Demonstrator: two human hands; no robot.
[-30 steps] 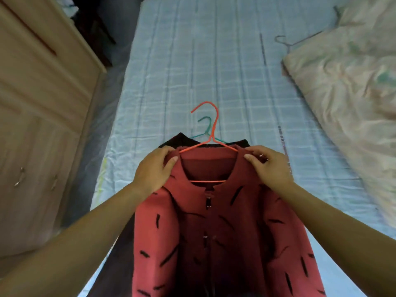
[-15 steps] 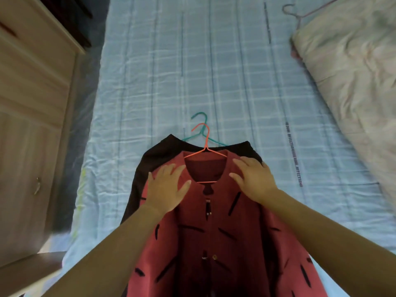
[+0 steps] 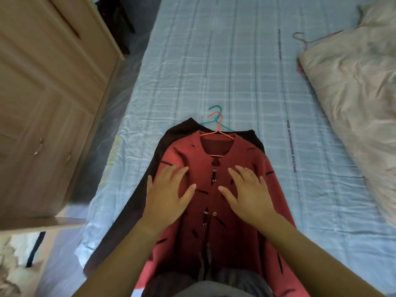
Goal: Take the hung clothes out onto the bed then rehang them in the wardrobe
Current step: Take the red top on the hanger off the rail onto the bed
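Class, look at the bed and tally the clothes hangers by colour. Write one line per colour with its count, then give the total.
Red hanger: 1
Green hanger: 1
Dull pink hanger, by the quilt: 1
Total: 3

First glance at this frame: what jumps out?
A red cardigan on an orange hanger lies on the blue bed, stacked on a black garment with a teal hanger. The left hand and right hand are spread open over its chest.
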